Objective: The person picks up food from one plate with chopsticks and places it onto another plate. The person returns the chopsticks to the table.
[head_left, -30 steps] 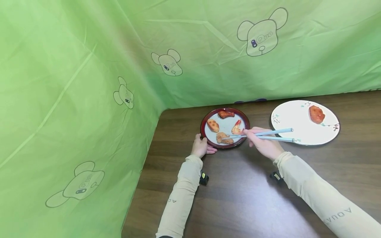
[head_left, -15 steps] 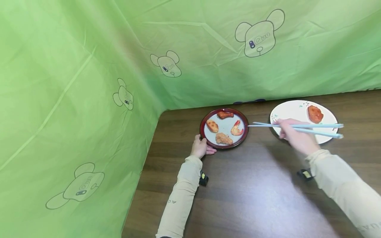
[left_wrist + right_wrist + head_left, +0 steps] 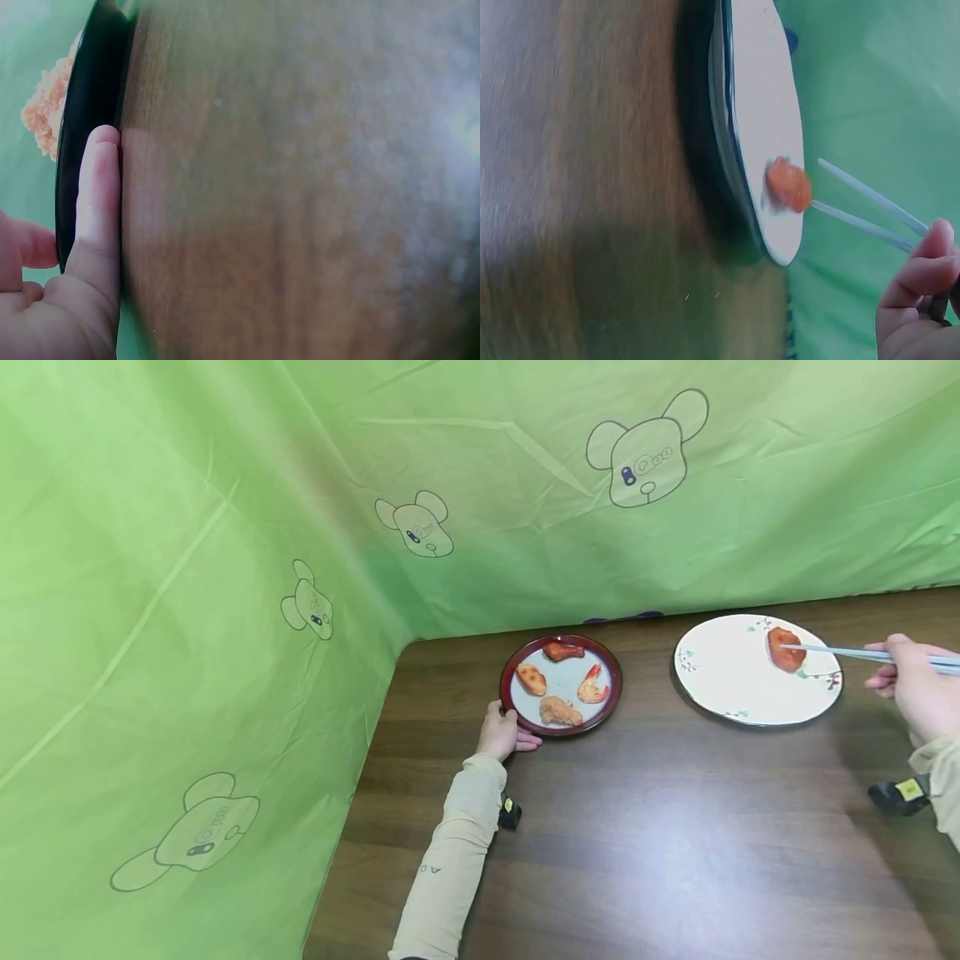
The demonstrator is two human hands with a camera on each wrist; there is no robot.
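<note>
My left hand point(image 3: 501, 732) holds the near left edge of a round, dark-red-rimmed plate point(image 3: 564, 681). In the left wrist view its thumb touches the rim and straight fingers point(image 3: 99, 195) lie along the outer side. That plate bears a drumstick point(image 3: 562, 651), a browned oval piece point(image 3: 531, 679), a shrimp point(image 3: 593, 685) and a fried chicken piece point(image 3: 560, 711). At the far right, my right hand point(image 3: 926, 689) grips pale blue chopsticks point(image 3: 847, 652). Their spread tips reach an orange-red food piece point(image 3: 788, 184) on a white oval plate point(image 3: 731, 668); one tip is right at its edge.
Both plates stand on a brown wooden table point(image 3: 637, 827), with bare wood between them. A green curtain point(image 3: 510, 552) with bear-head drawings hangs along the back and left. A black wrist device point(image 3: 898, 795) sits below my right hand.
My right hand has carried the chopsticks from the fried chicken piece on the red-rimmed plate rightward to the orange-red piece on the white plate. My left hand stays on its plate.
</note>
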